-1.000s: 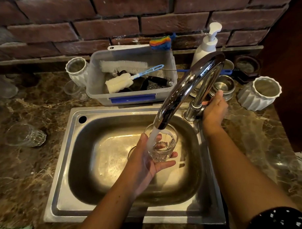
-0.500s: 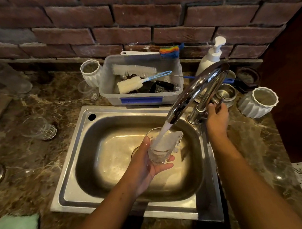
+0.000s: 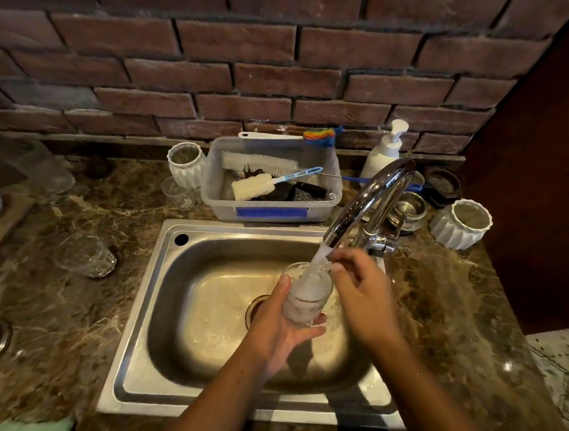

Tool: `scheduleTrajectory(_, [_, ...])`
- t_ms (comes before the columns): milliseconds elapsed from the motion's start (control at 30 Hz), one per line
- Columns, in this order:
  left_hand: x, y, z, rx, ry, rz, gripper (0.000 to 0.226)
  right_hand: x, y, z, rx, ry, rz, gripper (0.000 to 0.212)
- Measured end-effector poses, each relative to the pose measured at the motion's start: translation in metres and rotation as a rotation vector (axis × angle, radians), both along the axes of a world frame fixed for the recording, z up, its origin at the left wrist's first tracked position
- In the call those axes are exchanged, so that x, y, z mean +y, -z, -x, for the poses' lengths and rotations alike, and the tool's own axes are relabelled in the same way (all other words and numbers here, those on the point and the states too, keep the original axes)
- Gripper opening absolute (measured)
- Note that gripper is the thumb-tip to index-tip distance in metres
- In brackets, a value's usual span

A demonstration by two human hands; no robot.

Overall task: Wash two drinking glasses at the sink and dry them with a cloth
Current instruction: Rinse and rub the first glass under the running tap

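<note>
Glass [image 3: 306, 300] over sink [image 3: 184, 276], under running tap [image 3: 367, 199], gripped round its side by left hand [image 3: 279, 324]. Right hand [image 3: 361, 292] off tap lever [image 3: 385, 246], now at rim, fingers bent; grip on rim unclear.

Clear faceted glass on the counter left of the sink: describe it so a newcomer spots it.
Start at the stainless steel sink; go left onto the brown marble counter. The clear faceted drinking glass sits there alone. The other loose clear cup is smaller and farther back, beside a white ribbed pot.
</note>
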State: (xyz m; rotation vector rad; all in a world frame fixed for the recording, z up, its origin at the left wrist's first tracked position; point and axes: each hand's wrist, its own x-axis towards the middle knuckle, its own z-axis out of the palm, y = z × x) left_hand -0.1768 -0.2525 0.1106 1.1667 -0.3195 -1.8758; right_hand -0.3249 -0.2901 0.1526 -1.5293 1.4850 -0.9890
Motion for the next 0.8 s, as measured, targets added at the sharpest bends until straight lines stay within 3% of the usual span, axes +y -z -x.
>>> scheduleTrajectory(67, [0.003, 0.003, -0.002, -0.01, 0.034, 0.048, 0.052, 0.008, -0.002, -0.003, 0.167, -0.241, 0.06, 0.015])
scheduleTrajectory(200, [0.005, -0.006, -0.007, -0.071, 0.077, 0.108, 0.053, -0.001, -0.005, -0.003, 0.485, -0.674, 0.029, 0.037])
scheduleTrajectory(333, [0.0, -0.008, -0.012, -0.168, 0.08, 0.122, 0.067, -0.017, -0.004, -0.009, 0.704, -0.892, 0.006, 0.021])
scheduleTrajectory(467, [-0.005, -0.006, -0.014, -0.146, 0.006, 0.054, 0.069, -0.018, 0.001, -0.016, 0.584, -0.928, 0.05, 0.019])
scheduleTrajectory(633, [-0.014, -0.01, -0.021, 0.002, -0.095, -0.145, 0.053, -0.013, 0.005, -0.012, 0.46, -0.906, 0.12, 0.025])
scheduleTrajectory(733, [-0.022, -0.013, -0.015, -0.057, -0.087, -0.163, 0.041, -0.005, 0.007, -0.011, 0.335, -0.709, 0.07, 0.016])
scheduleTrajectory(800, [-0.025, -0.01, -0.004, -0.252, -0.109, -0.045, 0.034, 0.004, 0.006, -0.02, 0.118, -0.464, -0.08, 0.017])
